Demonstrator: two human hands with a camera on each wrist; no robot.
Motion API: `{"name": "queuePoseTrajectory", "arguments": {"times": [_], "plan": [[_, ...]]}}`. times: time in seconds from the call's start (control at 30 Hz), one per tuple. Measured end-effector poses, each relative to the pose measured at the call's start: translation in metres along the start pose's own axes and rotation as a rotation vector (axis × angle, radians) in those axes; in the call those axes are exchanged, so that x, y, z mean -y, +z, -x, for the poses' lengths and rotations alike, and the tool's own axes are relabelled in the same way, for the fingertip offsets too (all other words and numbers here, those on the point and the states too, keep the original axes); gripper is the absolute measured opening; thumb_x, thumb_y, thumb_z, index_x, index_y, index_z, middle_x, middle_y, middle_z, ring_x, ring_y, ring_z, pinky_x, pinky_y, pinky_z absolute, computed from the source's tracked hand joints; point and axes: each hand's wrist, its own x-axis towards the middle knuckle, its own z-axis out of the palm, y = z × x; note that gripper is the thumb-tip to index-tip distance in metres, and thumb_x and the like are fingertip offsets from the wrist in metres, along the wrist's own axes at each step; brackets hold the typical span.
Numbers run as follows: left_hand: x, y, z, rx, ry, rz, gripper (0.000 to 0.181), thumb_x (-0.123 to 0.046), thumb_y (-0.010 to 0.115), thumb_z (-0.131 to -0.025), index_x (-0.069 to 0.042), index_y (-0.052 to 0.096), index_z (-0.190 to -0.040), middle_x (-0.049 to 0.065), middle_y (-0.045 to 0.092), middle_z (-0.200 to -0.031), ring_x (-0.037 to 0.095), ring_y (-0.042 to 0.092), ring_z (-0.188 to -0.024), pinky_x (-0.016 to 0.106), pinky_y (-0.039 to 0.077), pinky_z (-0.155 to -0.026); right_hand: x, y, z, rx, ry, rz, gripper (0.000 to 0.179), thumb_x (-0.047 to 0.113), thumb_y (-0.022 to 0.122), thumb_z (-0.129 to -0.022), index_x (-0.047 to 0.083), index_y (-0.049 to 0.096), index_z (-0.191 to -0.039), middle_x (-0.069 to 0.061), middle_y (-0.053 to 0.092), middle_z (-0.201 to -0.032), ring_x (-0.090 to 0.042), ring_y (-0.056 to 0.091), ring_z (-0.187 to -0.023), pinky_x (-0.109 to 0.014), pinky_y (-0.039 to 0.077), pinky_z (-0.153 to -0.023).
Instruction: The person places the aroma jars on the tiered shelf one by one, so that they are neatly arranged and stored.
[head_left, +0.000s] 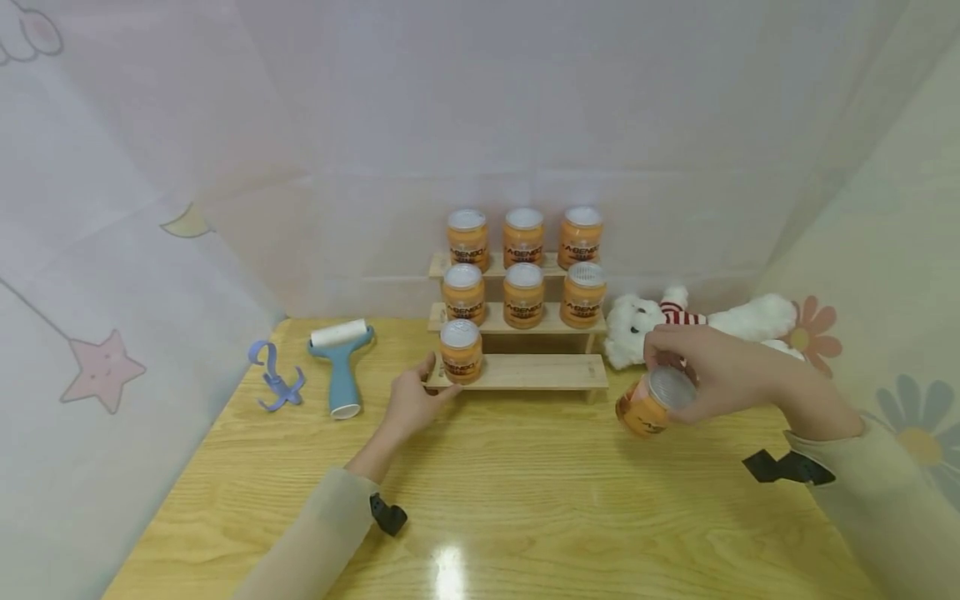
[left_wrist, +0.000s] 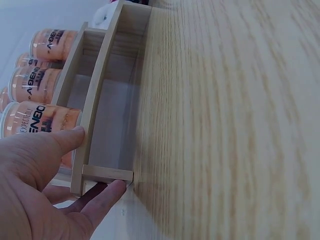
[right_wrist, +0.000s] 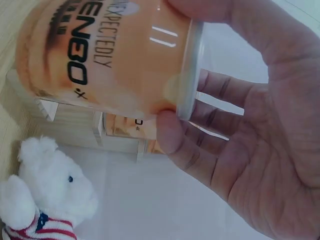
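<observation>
A three-step wooden display rack (head_left: 540, 372) carries orange jars with pale lids and dark lettering. My left hand (head_left: 415, 406) grips the left end of its lowest step. In the left wrist view the thumb (left_wrist: 70, 139) lies along the step's front edge beside a jar (left_wrist: 40, 120), and the fingers (left_wrist: 102, 202) bend round the end leg. To the right of the rack, my right hand (head_left: 712, 371) holds another orange jar (head_left: 645, 412) near its lid, tilted above the table. In the right wrist view thumb and fingers pinch that jar (right_wrist: 115, 55) about its rim.
Several jars (head_left: 523, 296) fill the upper two steps; one jar (head_left: 461, 354) stands at the lowest step's left. Behind my right hand lies a white plush toy (head_left: 630, 329) in a striped top. At left are a blue-handled lint roller (head_left: 341, 371) and a curly blue-purple object (head_left: 279, 383).
</observation>
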Motion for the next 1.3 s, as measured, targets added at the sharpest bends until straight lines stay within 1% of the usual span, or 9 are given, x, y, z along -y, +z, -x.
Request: {"name": "queuePoseTrajectory", "arguments": {"times": [0.13, 0.23, 0.47, 0.6, 0.77, 0.87, 0.97, 1.1, 1.3], "plan": [[0.0, 0.0, 0.0, 0.0, 0.001, 0.002, 0.09, -0.036, 0.082, -0.096, 0.002, 0.035, -0.162, 0.021, 0.041, -0.166, 0.038, 0.042, -0.153, 0.05, 0.047, -0.119, 0.002, 0.002, -0.016, -0.046, -0.011, 0.023, 0.048, 0.012, 0.091, -0.066, 0.022, 0.054, -0.095, 0.008, 0.048, -0.083, -0.005, 0.044, -0.066, -0.019, 0.041, -0.055], [0.001, 0.001, 0.0, -0.002, 0.004, 0.002, 0.089, -0.036, 0.082, -0.096, 0.002, 0.035, -0.163, 0.022, 0.041, -0.166, 0.038, 0.044, -0.152, 0.049, 0.051, -0.115, 0.003, 0.006, -0.028, -0.092, -0.009, 0.054, 0.046, 0.013, 0.089, -0.065, 0.022, 0.055, -0.094, 0.008, 0.049, -0.083, -0.007, 0.046, -0.068, -0.02, 0.043, -0.056], [0.002, 0.002, 0.0, -0.013, 0.015, -0.006, 0.089, -0.038, 0.082, -0.096, 0.0, 0.036, -0.162, 0.022, 0.044, -0.164, 0.036, 0.052, -0.146, 0.046, 0.059, -0.103, 0.006, 0.018, -0.055, -0.209, 0.044, 0.085, 0.045, 0.021, 0.09, -0.066, 0.02, 0.057, -0.096, 0.006, 0.053, -0.087, -0.01, 0.05, -0.076, -0.024, 0.046, -0.059], [0.003, 0.002, -0.001, -0.013, 0.007, -0.007, 0.09, -0.038, 0.082, -0.095, 0.0, 0.036, -0.163, 0.022, 0.044, -0.164, 0.036, 0.05, -0.148, 0.047, 0.057, -0.107, 0.009, 0.026, -0.069, -0.257, 0.054, 0.08, 0.049, 0.028, 0.094, -0.066, 0.017, 0.06, -0.1, 0.004, 0.057, -0.089, -0.011, 0.051, -0.079, -0.025, 0.048, -0.061], [0.003, 0.002, 0.0, -0.01, 0.003, -0.01, 0.09, -0.039, 0.082, -0.096, -0.001, 0.036, -0.163, 0.02, 0.043, -0.166, 0.038, 0.045, -0.151, 0.049, 0.052, -0.115, 0.011, 0.04, -0.083, -0.316, 0.053, 0.036, 0.052, 0.031, 0.096, -0.067, 0.015, 0.06, -0.101, 0.002, 0.059, -0.091, -0.013, 0.052, -0.081, -0.026, 0.049, -0.062], [0.003, 0.001, 0.0, -0.01, 0.006, -0.012, 0.09, -0.038, 0.082, -0.096, 0.0, 0.035, -0.163, 0.02, 0.043, -0.165, 0.037, 0.047, -0.15, 0.048, 0.054, -0.112, 0.011, 0.049, -0.091, -0.363, 0.034, 0.033, 0.052, 0.032, 0.095, -0.067, 0.013, 0.059, -0.099, 0.002, 0.057, -0.09, -0.013, 0.05, -0.079, -0.026, 0.047, -0.062], [0.003, 0.0, 0.0, -0.014, 0.009, -0.014, 0.089, -0.038, 0.082, -0.096, 0.0, 0.036, -0.163, 0.02, 0.043, -0.165, 0.037, 0.051, -0.147, 0.046, 0.059, -0.105, 0.01, 0.057, -0.099, -0.411, 0.017, 0.031, 0.051, 0.032, 0.094, -0.067, 0.012, 0.058, -0.097, 0.001, 0.056, -0.089, -0.013, 0.049, -0.077, -0.026, 0.046, -0.061], [0.003, 0.0, 0.001, -0.018, 0.013, -0.014, 0.089, -0.038, 0.082, -0.096, 0.001, 0.036, -0.162, 0.021, 0.044, -0.165, 0.038, 0.053, -0.146, 0.046, 0.059, -0.104, 0.009, 0.066, -0.109, -0.432, 0.021, 0.003, 0.05, 0.031, 0.094, -0.068, 0.012, 0.059, -0.098, 0.0, 0.057, -0.09, -0.013, 0.052, -0.078, -0.026, 0.048, -0.061], [0.003, 0.001, 0.0, -0.023, 0.011, -0.018, 0.089, -0.038, 0.083, -0.095, 0.001, 0.038, -0.161, 0.021, 0.045, -0.164, 0.039, 0.05, -0.148, 0.049, 0.053, -0.113, 0.012, 0.074, -0.12, -0.43, 0.067, -0.005, 0.051, 0.031, 0.096, -0.069, 0.011, 0.06, -0.1, -0.002, 0.059, -0.096, -0.015, 0.055, -0.083, -0.029, 0.05, -0.067]]}}
